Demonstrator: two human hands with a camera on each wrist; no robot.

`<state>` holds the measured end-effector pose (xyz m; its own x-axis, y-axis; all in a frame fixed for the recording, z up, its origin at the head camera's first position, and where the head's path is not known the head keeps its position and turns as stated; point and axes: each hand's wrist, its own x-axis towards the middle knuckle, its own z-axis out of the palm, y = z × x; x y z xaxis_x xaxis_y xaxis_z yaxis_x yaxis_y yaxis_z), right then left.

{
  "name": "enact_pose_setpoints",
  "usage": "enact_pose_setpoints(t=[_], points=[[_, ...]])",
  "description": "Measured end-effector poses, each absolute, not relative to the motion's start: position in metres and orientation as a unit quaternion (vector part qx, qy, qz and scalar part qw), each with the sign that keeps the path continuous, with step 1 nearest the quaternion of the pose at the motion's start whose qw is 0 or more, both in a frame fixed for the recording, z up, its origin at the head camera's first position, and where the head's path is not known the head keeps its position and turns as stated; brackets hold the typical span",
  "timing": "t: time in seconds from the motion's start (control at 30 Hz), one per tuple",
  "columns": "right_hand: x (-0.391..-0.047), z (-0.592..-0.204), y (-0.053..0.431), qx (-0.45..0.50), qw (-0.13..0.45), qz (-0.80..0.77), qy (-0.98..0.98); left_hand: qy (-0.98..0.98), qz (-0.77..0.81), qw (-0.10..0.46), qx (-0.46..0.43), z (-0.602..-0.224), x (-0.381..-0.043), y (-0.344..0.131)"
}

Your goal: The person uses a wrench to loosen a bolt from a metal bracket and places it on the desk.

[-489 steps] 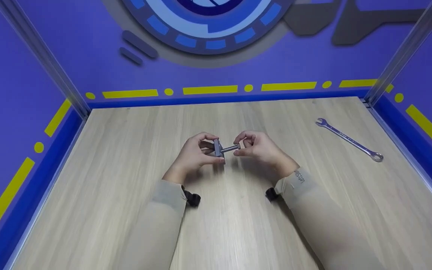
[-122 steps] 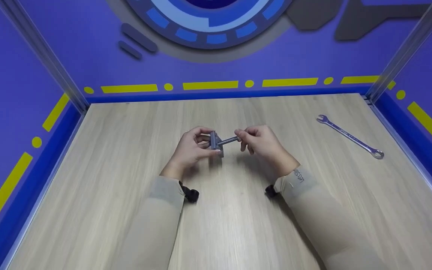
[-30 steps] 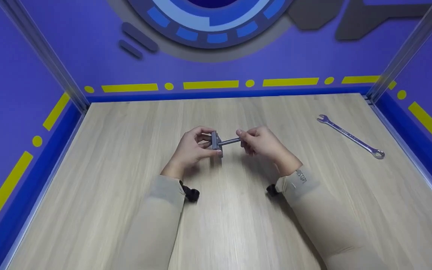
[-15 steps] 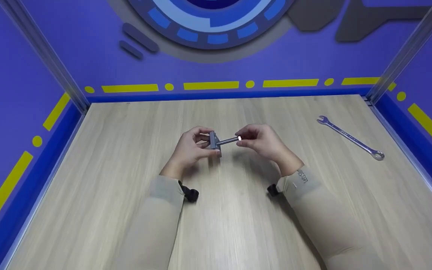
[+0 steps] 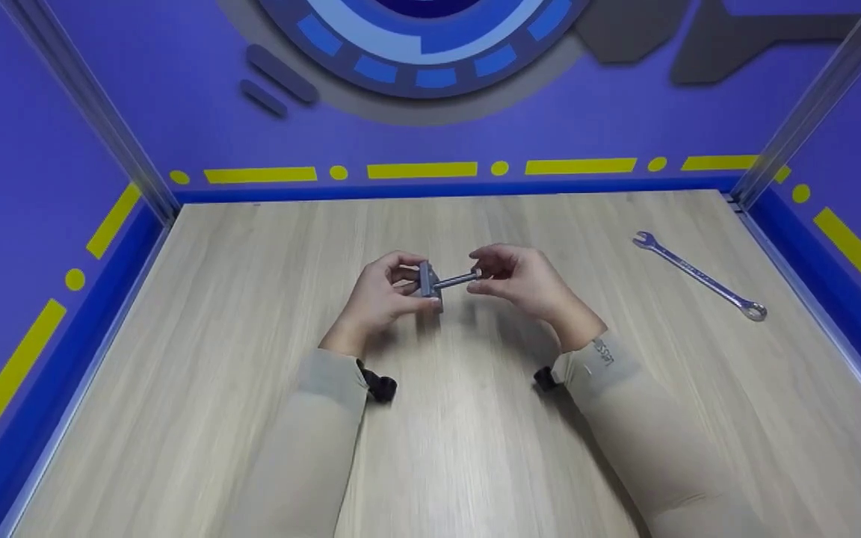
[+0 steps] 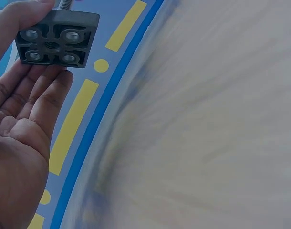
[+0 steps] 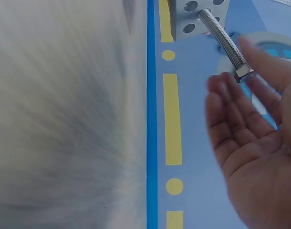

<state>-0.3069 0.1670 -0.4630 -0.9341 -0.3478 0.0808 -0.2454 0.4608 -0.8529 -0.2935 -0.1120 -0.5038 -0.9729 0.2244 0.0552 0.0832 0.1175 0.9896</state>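
My left hand (image 5: pixel 380 302) grips a small square grey metal plate (image 5: pixel 426 279) by its edges, thumb on the near side. Its hollow, ribbed back with corner holes faces the left wrist view, where the plate (image 6: pixel 59 19) sits above my half-straight fingers. A hex bolt (image 5: pixel 454 281) sticks out of the plate's middle toward my right hand (image 5: pixel 524 284). In the right wrist view the threaded shank (image 7: pixel 224 40) ends in a hex head, which lies between thumb and fingertips. The thumb stands apart from the head, and the fingers are loosely bent close to it.
A combination wrench (image 5: pixel 696 276) lies at the right rear of the wooden table (image 5: pixel 251 336). Blue-purple panels (image 5: pixel 475 142) with yellow marks enclose the back and both sides. A small black device (image 5: pixel 383 388) sits at the left sleeve cuff, another (image 5: pixel 545 379) at the right.
My right thumb and fingers turned about the bolt head, then spread apart, baring the head. The left hand and the plate stay nearly in place; the wrench has not moved.
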Motion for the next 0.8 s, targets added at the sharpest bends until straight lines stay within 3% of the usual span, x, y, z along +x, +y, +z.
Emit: enact_pose_setpoints(t=[0.23,0.43,0.8], points=[[-0.3058,-0.4645,0.1659,-0.096,0.106,-0.507,0.850,0.750,0.651,0.050,0.104,-0.5034,-0.2929,-0.1117],[-0.3075,-0.4651,0.1677,-0.094,0.133,-0.528,0.833,0.749,0.653,0.050,0.105,-0.5039,-0.2934,-0.1108],[-0.3083,-0.4617,0.1702,-0.133,0.115,-0.518,0.837,0.743,0.659,0.056,0.101,-0.5039,-0.2935,-0.1111]])
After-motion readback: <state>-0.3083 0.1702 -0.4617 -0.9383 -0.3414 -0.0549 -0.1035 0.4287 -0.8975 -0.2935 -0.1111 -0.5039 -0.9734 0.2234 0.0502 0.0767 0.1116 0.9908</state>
